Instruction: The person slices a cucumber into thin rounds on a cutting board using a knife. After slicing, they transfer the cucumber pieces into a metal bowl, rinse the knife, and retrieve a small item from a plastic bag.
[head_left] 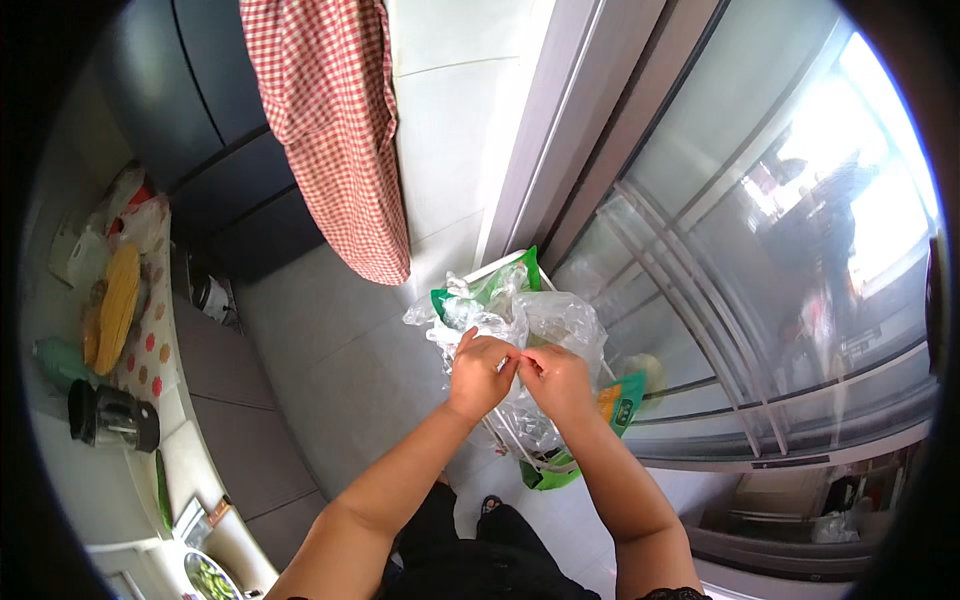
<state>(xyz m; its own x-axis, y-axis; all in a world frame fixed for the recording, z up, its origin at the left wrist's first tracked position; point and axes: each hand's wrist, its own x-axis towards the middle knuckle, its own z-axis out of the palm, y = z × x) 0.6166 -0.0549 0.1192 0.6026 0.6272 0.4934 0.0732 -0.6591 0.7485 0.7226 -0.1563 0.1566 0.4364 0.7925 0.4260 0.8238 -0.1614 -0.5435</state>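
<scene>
My left hand (482, 375) and my right hand (556, 378) meet in front of me, their thumbs and fingertips pinched and touching one another. Whatever is between the fingertips is too small or hidden to make out. Just below them, crumpled clear plastic bags (565, 322) fill a white-framed rack (492, 268). Some of the clear film lies directly behind my hands, and I cannot tell whether they touch it. Green packaging (528, 266) shows at the rack's far corner, and a green and orange bag (624, 402) hangs at its right side.
A sliding glass door (700, 250) stands along the right. Ahead hangs a red checked cloth (330, 140) beside dark cabinets (160, 80). On the left counter are a blender jar (112, 416), a yellow object (120, 305) and a bowl of green pieces (212, 578).
</scene>
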